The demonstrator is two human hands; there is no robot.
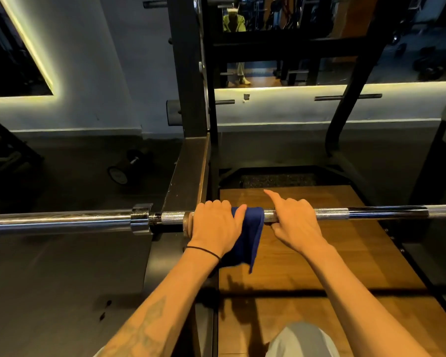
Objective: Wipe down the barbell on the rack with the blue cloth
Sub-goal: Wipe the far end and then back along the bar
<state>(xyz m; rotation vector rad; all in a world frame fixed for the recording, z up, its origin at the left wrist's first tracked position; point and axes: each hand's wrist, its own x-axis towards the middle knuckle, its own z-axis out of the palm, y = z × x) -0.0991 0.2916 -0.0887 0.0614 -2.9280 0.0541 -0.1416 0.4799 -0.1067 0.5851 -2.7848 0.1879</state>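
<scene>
Where the barbell (332,213) lies crosswise at mid-frame, it spans the full width of the view on a black rack (188,73).

Item, barbell: chrome shaft with knurled bands, a collar (141,219) left of centre and a thicker sleeve beyond it running off the left edge.

Item, blue cloth (250,238): draped over the shaft between the two hands, its loose end hanging down toward the person.

Item, left hand (214,228): fingers curled over the top of the bar, gripping the cloth against it; thumb lies on the cloth. A thin black band (204,251) circles the wrist.

Item, right hand (294,222): just right of the cloth, three fingers wrapped over the bare shaft, index finger extended forward and clear of the bar.

Item, rack: a black upright rises directly behind the left hand; an angled brown-edged arm (193,171) slopes down from it to the bar close to that hand. A second dark strut (350,99) stands to the right.

Item, wooden platform (358,253): beneath the bar, right of centre.

Item, dumbbell (121,171): on the dark floor at left, well apart from the bar.

Item, mirror (281,42): on the far wall, lit along its lower edge, showing a standing figure in green.

Item, grey-clad knee (301,341): at the bottom edge.
</scene>
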